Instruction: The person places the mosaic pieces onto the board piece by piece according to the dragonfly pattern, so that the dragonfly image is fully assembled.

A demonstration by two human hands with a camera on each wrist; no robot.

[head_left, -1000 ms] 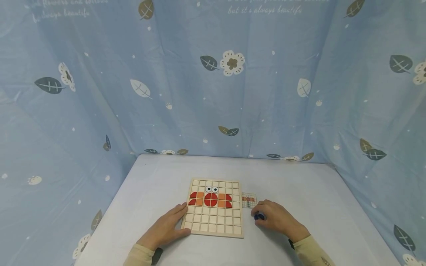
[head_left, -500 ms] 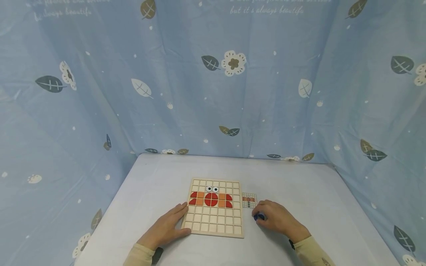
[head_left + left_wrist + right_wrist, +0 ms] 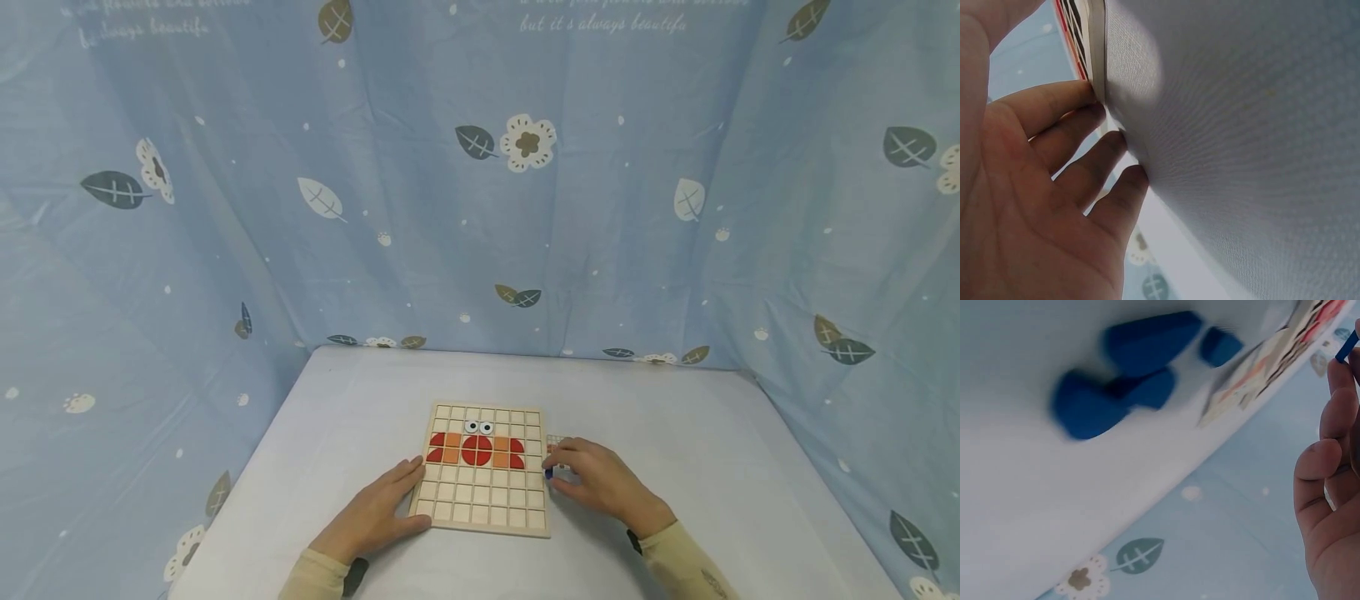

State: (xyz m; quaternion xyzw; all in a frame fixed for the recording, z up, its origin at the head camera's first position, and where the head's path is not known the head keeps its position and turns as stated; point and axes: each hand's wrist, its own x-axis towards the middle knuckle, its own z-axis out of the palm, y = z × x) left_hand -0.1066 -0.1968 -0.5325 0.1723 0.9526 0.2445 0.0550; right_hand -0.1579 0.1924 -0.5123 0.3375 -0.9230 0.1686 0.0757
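Observation:
A wooden grid board [image 3: 480,500] lies on the white table, with red, orange and eye-printed tiles set in its upper rows. My left hand [image 3: 378,510] rests at its left edge, fingertips against the frame and thumb at the near corner; in the left wrist view the fingers [image 3: 1063,103] touch the board's side. Just off the board's right edge, my right hand [image 3: 600,479] pinches a small blue tile [image 3: 1347,347] between thumb and fingertips. Several loose blue tiles [image 3: 1154,340] lie on the table in the right wrist view, hidden by the hand in the head view.
A small printed pattern card [image 3: 556,442] lies against the board's right side, partly covered by my right hand. The white table [image 3: 375,392] is enclosed at the back and sides by a blue leaf-patterned cloth [image 3: 420,208].
My right hand has moved left and slightly away from me, from the loose blue tiles to the board's right edge, carrying one tile. The left hand and board have stayed put.

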